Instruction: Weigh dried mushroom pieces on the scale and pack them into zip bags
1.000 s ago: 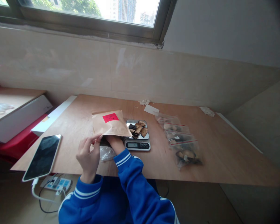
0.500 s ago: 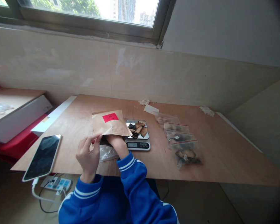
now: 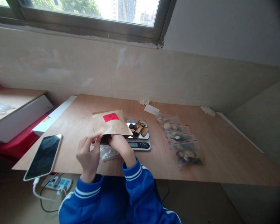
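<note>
My left hand (image 3: 89,153) pinches the near edge of a brown paper bag (image 3: 112,128) with a red label. The bag's mouth faces me. My right hand (image 3: 118,143) reaches into that mouth, so its fingers are hidden. Just right of the bag stands a kitchen scale (image 3: 138,145) with a small display. Several dried brown slices (image 3: 138,128), dark at the edges, lie on its metal plate. Under my hands, a clear plastic bag (image 3: 108,153) rests on the table.
Zip bags (image 3: 186,152) holding dried pieces overlap on the right of the wooden table (image 3: 214,149). A white card (image 3: 151,109) lies behind them. A phone (image 3: 44,157) on a charging cable overhangs the front left edge, above a power strip (image 3: 56,183).
My right wrist and forearm have shifted a little to the right, with the fingers still inside the paper bag. My left hand keeps its hold, and the slices on the scale look the same.
</note>
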`<control>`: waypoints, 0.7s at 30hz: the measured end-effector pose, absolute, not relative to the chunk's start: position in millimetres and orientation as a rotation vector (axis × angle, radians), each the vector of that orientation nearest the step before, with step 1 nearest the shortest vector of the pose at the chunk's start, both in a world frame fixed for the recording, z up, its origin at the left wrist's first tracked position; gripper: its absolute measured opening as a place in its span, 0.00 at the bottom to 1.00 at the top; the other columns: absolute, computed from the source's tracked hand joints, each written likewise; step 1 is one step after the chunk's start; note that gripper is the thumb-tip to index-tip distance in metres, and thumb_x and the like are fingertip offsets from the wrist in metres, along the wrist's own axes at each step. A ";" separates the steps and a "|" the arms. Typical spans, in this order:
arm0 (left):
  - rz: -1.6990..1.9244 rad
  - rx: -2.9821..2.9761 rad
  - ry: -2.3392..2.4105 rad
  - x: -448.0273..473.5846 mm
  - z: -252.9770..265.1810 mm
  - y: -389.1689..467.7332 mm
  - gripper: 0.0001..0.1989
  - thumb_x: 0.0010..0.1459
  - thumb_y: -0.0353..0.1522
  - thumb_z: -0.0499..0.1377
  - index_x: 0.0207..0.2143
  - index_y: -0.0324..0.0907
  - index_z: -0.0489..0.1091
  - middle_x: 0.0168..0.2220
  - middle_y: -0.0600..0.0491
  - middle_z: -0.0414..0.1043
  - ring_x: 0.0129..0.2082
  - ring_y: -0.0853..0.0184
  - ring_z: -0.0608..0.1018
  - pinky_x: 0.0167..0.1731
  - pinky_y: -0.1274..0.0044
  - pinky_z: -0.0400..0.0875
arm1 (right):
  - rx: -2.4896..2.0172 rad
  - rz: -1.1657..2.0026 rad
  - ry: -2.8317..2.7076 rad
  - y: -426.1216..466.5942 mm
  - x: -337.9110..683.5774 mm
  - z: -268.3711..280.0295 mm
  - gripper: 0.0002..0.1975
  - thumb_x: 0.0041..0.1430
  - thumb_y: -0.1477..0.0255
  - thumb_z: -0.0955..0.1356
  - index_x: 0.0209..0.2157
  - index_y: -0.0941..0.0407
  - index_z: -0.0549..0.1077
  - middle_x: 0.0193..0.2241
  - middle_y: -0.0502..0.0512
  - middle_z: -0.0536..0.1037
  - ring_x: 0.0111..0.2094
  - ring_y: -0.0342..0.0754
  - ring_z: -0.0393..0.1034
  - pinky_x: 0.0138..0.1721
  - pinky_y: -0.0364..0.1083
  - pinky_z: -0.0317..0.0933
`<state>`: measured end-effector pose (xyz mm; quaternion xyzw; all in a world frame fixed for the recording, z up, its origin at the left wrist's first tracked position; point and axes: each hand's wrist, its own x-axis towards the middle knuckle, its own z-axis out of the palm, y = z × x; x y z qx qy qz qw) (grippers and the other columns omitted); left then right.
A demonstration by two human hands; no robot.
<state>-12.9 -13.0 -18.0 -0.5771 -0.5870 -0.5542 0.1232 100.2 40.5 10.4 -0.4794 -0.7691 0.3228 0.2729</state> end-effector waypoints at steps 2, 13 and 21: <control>-1.616 -1.685 -1.702 -13.2 -17.8 -12.7 0.06 0.59 0.34 0.61 0.35 0.41 0.75 0.26 0.54 0.72 0.27 0.69 0.72 0.32 0.77 0.65 | -1.270 0.944 -2.047 31.6 107.1 14.4 0.28 0.63 0.79 0.62 0.64 0.60 0.56 0.66 0.63 0.55 0.66 0.54 0.50 0.66 0.52 0.46; -1.609 -1.695 -1.723 -12.9 -17.8 -13.1 0.06 0.59 0.34 0.61 0.36 0.42 0.76 0.27 0.54 0.73 0.28 0.69 0.72 0.32 0.77 0.66 | -1.072 0.995 -2.007 10.7 138.3 10.8 0.23 0.60 0.83 0.61 0.54 0.56 0.71 0.51 0.59 0.77 0.54 0.53 0.70 0.56 0.50 0.62; -1.599 -1.668 -1.707 -14.1 2.3 1.2 0.07 0.59 0.36 0.61 0.34 0.42 0.76 0.26 0.54 0.71 0.28 0.68 0.71 0.34 0.75 0.67 | -0.904 1.143 -1.595 -14.2 163.1 16.8 0.15 0.62 0.75 0.65 0.48 0.50 0.75 0.48 0.50 0.78 0.50 0.46 0.73 0.52 0.45 0.65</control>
